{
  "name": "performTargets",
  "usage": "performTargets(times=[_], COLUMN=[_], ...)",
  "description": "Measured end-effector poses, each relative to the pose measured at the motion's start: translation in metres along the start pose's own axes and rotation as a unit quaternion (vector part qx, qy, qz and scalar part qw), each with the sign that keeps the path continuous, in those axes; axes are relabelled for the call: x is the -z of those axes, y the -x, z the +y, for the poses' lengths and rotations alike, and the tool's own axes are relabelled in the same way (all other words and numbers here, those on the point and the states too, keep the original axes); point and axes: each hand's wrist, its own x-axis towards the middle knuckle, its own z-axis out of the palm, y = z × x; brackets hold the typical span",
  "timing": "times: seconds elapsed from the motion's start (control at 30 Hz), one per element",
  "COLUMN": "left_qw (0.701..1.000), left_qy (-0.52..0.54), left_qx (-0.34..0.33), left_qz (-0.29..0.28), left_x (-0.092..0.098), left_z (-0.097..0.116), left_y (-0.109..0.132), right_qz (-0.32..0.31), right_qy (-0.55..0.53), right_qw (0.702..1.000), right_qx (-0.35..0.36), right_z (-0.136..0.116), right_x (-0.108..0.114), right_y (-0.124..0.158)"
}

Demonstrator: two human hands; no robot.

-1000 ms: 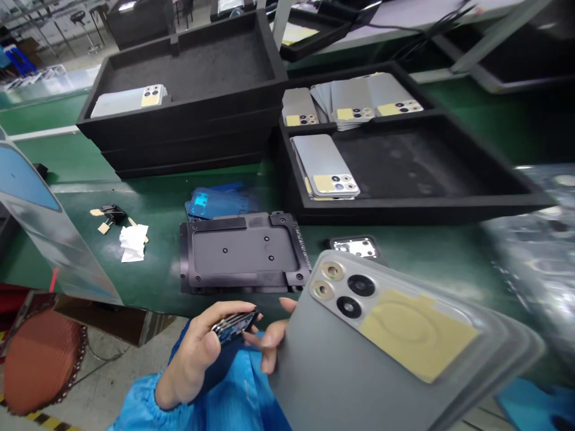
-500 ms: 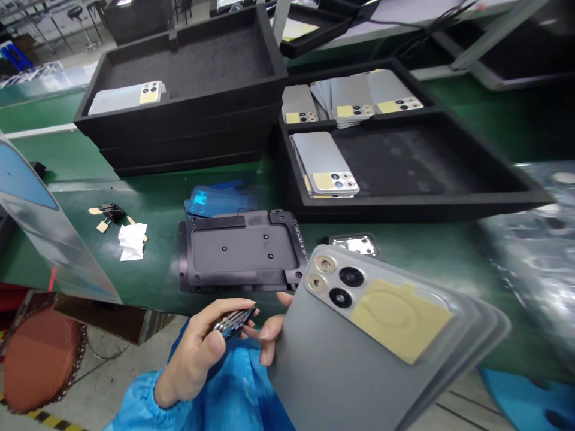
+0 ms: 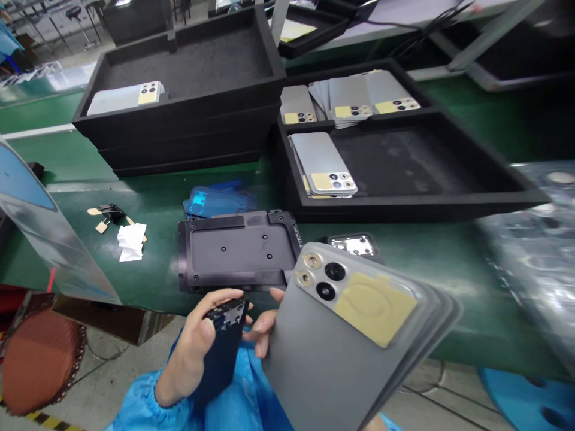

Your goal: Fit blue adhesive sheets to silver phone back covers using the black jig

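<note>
My left hand [image 3: 191,344] is closed on a dark phone body [image 3: 222,359] with a metal plate near its top end, held upright over my lap. Its black face is turned toward me. A fanned stack of grey phone back covers [image 3: 332,353] fills the lower middle, with camera rings and a yellow sticker on the front one. The fingers of my right hand [image 3: 265,326] show at the stack's left edge, closed round it; the palm is hidden behind. Beyond my hands lies a black metal fixture plate [image 3: 242,248] on the green table.
Behind stand stacked black trays [image 3: 188,129] and another black tray [image 3: 404,203], both with grey covers. Blue film pieces [image 3: 211,202], a crumpled tissue [image 3: 132,241] and a small camera-plate part [image 3: 353,244] lie around the fixture. Clear plastic packaging [image 3: 530,257] is at right.
The phone body in my left hand has turned from edge-on to show its dark face. The grey stack in my right hand has shifted left and its fan has narrowed slightly.
</note>
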Motion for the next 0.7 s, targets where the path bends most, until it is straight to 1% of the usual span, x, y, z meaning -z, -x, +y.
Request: performTargets(times=[0.07, 0.1, 0.13, 0.2, 0.23, 0.3, 0.33, 0.4, 0.5, 0.53, 0.6, 0.63, 0.7], left_qw=[0.998, 0.996, 0.993, 0.988, 0.986, 0.985, 0.985, 0.983, 0.981, 0.981, 0.978, 0.973, 0.955], left_qy=[0.047, 0.074, 0.099, 0.120, 0.111, 0.063, 0.034, -0.006, -0.013, 0.006, 0.086, 0.141, 0.241], left_qx=[-0.007, -0.013, -0.022, -0.050, -0.066, -0.084, -0.085, -0.080, -0.082, -0.082, -0.067, -0.050, -0.015], left_qz=[0.033, 0.044, 0.054, 0.083, 0.101, 0.138, 0.149, 0.163, 0.174, 0.176, 0.178, 0.177, 0.172], left_x=[-0.002, -0.003, -0.005, -0.007, -0.008, -0.009, -0.010, -0.010, -0.010, -0.011, -0.011, -0.010, -0.008], left_z=[0.002, 0.003, 0.003, 0.004, 0.004, 0.004, 0.003, 0.002, 0.001, 0.001, 0.004, 0.007, 0.015], left_y=[0.003, 0.004, 0.006, 0.008, 0.009, 0.010, 0.010, 0.010, 0.008, 0.007, 0.004, 0.002, 0.000], right_qz=[-0.004, -0.015, -0.029, -0.064, -0.089, -0.133, -0.150, -0.164, -0.157, -0.154, -0.144, -0.143, -0.146], right_qy=[0.014, 0.034, 0.062, 0.122, 0.149, 0.193, 0.209, 0.231, 0.238, 0.232, 0.207, 0.187, 0.145], right_qw=[1.000, 0.999, 0.996, 0.978, 0.965, 0.940, 0.932, 0.925, 0.930, 0.932, 0.937, 0.940, 0.953], right_qx=[-0.006, -0.027, -0.062, -0.153, -0.196, -0.247, -0.256, -0.252, -0.231, -0.231, -0.243, -0.246, -0.223], right_z=[-0.004, -0.005, -0.007, -0.009, -0.010, -0.011, -0.011, -0.009, -0.003, -0.001, 0.001, 0.000, -0.004], right_x=[0.000, 0.001, 0.002, 0.001, 0.000, -0.007, -0.011, -0.018, -0.019, -0.016, -0.006, 0.000, 0.011], right_y=[0.003, 0.005, 0.006, 0.008, 0.007, 0.004, 0.001, -0.003, -0.001, 0.001, 0.006, 0.008, 0.009])
